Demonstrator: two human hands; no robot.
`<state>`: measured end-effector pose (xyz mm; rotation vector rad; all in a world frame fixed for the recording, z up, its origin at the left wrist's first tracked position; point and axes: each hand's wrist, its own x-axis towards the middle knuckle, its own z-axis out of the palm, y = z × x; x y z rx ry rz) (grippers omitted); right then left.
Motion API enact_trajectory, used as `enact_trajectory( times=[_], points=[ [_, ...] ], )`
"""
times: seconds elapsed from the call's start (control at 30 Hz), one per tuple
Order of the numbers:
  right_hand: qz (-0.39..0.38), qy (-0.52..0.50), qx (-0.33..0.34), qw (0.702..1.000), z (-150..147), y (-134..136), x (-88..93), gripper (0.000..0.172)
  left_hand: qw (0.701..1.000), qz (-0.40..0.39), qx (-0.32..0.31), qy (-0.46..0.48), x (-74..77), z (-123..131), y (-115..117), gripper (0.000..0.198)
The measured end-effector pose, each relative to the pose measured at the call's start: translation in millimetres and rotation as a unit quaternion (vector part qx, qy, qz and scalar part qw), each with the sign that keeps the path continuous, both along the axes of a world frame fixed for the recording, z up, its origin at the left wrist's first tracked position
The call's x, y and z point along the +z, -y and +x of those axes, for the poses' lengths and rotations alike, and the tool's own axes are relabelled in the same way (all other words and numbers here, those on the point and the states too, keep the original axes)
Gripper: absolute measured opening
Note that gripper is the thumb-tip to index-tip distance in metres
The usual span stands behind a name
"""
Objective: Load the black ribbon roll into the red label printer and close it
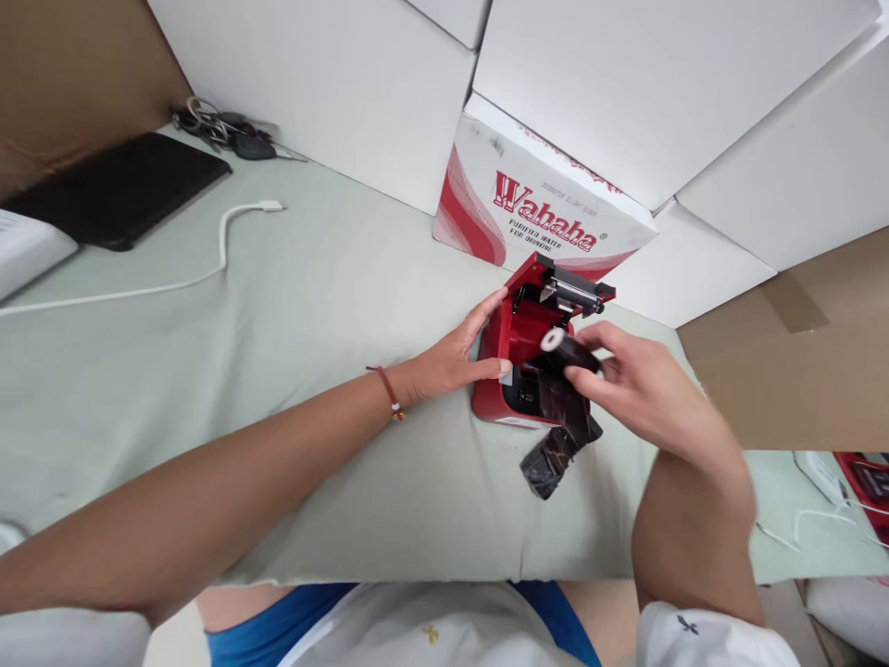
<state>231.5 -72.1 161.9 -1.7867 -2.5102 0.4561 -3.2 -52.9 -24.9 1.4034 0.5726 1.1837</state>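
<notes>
A small red printer (489,394) stands on the cloth with its lid (534,269) raised, showing a dark inside. My left hand (467,357) grips its left side wall, fingers along the outer side and thumb over the front rim. Between the fingers and thumb of my right hand (629,375) is a roll of black film (573,350) with a white core, held tilted over the opening. From the roll a dark strip runs down over the printer's front, and its crumpled end (547,463) lies on the cloth. My right fingertips are partly hidden behind the roll.
Behind the printer stands a Wahaha water carton (542,208) against stacked white boxes (590,83). Keys (236,134), a black flat case (131,190) and a white cable (222,250) lie at left. A brown cardboard panel (820,371) stands at right, with another red device (871,486) beyond.
</notes>
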Motion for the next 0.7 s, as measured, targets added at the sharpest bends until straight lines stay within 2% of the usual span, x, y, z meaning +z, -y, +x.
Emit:
enact_trajectory(
  times=[0.07,0.13,0.23,0.3,0.37,0.43,0.5,0.57,0.63,0.7],
  points=[
    [0.000,-0.038,-0.038,0.999,35.4,13.2,10.1,0.040,1.000,-0.006,-0.004,-0.010,1.1,-1.1,0.9,0.113],
    [-0.017,-0.020,-0.080,0.996,73.5,19.0,10.2,0.048,1.000,-0.017,-0.008,-0.017,1.4,-2.0,1.1,0.113],
    [-0.086,0.023,-0.115,0.989,119.4,16.9,-9.4,0.045,0.999,-0.021,-0.003,-0.026,1.0,-3.0,0.8,0.112],
    [-0.115,0.053,-0.129,0.983,135.7,14.8,-29.8,0.040,1.000,-0.018,-0.002,-0.026,1.3,-3.3,0.7,0.110],
    [-0.100,0.060,-0.148,0.982,139.9,16.1,-50.7,0.044,1.000,-0.018,-0.005,-0.022,2.3,-3.6,1.0,0.109],
    [-0.070,0.020,-0.162,0.984,134.3,20.6,-69.9,0.052,1.000,-0.018,-0.005,-0.022,3.6,-4.1,1.6,0.108],
    [-0.061,-0.028,-0.145,0.987,123.0,25.5,-87.2,0.051,0.999,-0.019,-0.003,-0.028,4.6,-4.7,2.4,0.105],
    [-0.062,-0.031,-0.110,0.991,110.3,28.8,-100.5,0.044,0.999,-0.023,-0.002,-0.031,5.0,-5.4,3.0,0.103],
    [-0.061,-0.006,-0.084,0.995,100.6,30.8,-105.3,0.042,0.999,-0.028,-0.002,-0.031,4.7,-5.7,3.3,0.103],
    [-0.077,-0.016,-0.056,0.995,96.6,33.3,-96.9,0.039,0.999,-0.031,-0.005,-0.029,4.2,-5.5,3.2,0.103]
  ],
)
